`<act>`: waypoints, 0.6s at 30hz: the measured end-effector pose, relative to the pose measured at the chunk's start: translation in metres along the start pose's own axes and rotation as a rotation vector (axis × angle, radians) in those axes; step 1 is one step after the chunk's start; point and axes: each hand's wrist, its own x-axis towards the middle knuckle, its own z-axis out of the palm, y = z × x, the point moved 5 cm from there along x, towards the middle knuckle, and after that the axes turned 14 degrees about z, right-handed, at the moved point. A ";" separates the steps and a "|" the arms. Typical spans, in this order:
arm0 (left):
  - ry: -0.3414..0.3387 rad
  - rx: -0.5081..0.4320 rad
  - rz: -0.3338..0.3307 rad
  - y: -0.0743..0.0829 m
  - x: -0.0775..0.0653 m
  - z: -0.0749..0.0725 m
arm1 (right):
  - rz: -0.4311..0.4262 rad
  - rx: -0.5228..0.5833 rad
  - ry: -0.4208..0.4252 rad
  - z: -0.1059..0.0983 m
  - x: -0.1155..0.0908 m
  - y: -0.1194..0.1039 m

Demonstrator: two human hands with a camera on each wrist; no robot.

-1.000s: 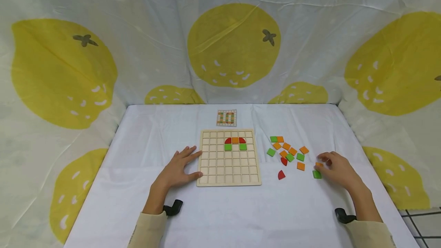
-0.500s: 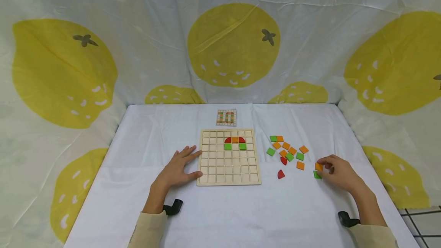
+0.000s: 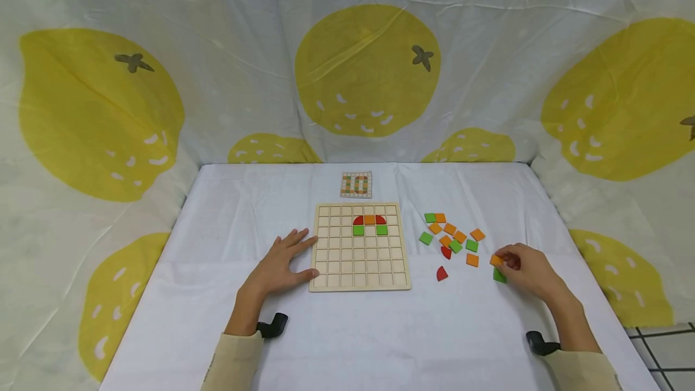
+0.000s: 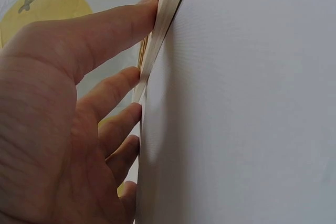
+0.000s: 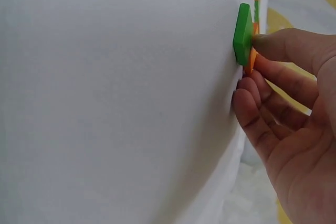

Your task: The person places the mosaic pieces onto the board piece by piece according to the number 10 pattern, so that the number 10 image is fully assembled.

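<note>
On the white tabletop (image 3: 380,343), the right hand (image 3: 528,270) is pinching an orange tile (image 3: 495,259) right of the board (image 3: 346,267), the spread left hand (image 3: 279,266) touching its left edge.

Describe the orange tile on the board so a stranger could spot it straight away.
Find the square wooden board beside the person's left hand. In its second row from the far edge lie two red quarter-circle pieces. The orange tile sits between them: the only orange piece on the board.
</note>
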 end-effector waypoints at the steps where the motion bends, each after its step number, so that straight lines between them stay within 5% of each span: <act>1: 0.000 -0.002 0.000 0.000 0.000 0.000 | 0.006 0.002 -0.001 0.000 0.000 0.000; 12: -0.001 0.000 -0.001 0.001 0.000 0.001 | 0.018 -0.026 0.011 0.003 0.008 -0.012; 18: -0.009 0.006 -0.012 -0.001 0.000 0.001 | -0.014 0.008 0.071 0.006 0.020 -0.036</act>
